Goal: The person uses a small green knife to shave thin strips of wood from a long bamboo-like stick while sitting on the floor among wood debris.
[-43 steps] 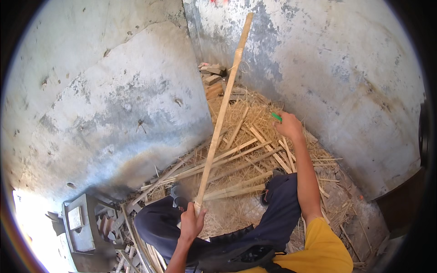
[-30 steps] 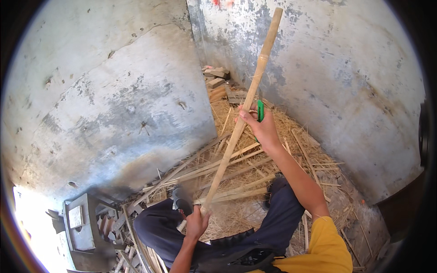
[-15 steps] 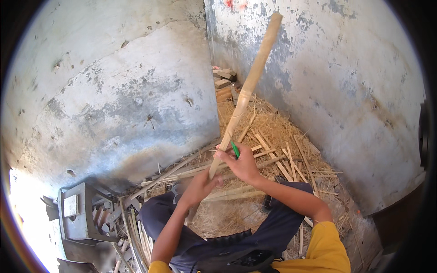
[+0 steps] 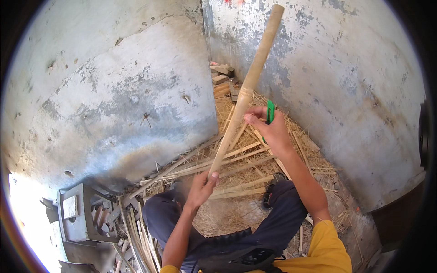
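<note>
A long split bamboo strip [image 4: 246, 92] slants up and to the right in front of me, with a ringed joint partway along it. My left hand [image 4: 201, 189] is closed round its lower end. Farther up, just right of the strip, my right hand [image 4: 273, 129] holds a green utility knife [image 4: 270, 112] between its curled fingers. The knife stands nearly upright, and no blade can be made out. My right thumb and fingertips are close to the bamboo's edge; whether they touch it I cannot tell.
Straw-like shavings [image 4: 268, 107] and loose bamboo strips [image 4: 246, 185] cover the floor between my legs and the corner walls. A grey metal frame [image 4: 82, 227] stands at the left, beside more strips [image 4: 141, 239]. Bricks [image 4: 221, 73] lie in the far corner.
My right hand has moved up and right along the bamboo, away from my left hand, carrying the knife. The bamboo has shifted slightly upward, and my left hand now grips its bottom end.
</note>
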Demonstrator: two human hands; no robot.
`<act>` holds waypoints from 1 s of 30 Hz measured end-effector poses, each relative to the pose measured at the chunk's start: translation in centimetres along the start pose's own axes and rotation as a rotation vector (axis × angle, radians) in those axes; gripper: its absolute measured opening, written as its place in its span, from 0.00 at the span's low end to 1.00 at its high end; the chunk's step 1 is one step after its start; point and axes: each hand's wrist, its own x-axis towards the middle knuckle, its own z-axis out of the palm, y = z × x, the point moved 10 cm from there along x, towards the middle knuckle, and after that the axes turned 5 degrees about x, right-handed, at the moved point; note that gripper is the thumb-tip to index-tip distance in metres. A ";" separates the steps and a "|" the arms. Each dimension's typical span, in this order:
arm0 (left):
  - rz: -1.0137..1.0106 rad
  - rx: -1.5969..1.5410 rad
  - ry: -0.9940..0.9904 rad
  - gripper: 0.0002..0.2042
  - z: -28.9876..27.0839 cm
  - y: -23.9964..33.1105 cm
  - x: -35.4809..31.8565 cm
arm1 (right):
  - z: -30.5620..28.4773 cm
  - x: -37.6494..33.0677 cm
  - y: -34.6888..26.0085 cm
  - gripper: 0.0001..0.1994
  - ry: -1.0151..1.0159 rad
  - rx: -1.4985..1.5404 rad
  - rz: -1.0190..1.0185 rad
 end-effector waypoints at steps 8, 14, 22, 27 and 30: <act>-0.181 -0.194 0.014 0.21 -1.2 -3.0 -0.6 | -1.5 -1.4 4.6 0.09 0.056 0.579 0.133; -0.186 -0.181 0.018 0.20 -1.2 -2.5 -0.8 | -5.5 -0.7 8.0 0.08 0.180 0.931 0.271; -0.146 0.062 0.070 0.19 -1.9 -2.8 -0.7 | -10.1 0.0 3.4 0.10 -0.005 1.281 0.035; -0.135 0.196 0.115 0.20 -2.1 -2.9 -0.5 | -10.8 -0.2 2.7 0.15 -0.086 1.134 -0.015; -0.170 0.222 0.158 0.21 -2.6 -3.0 -0.6 | -7.9 -1.8 0.8 0.17 -0.465 0.813 -0.083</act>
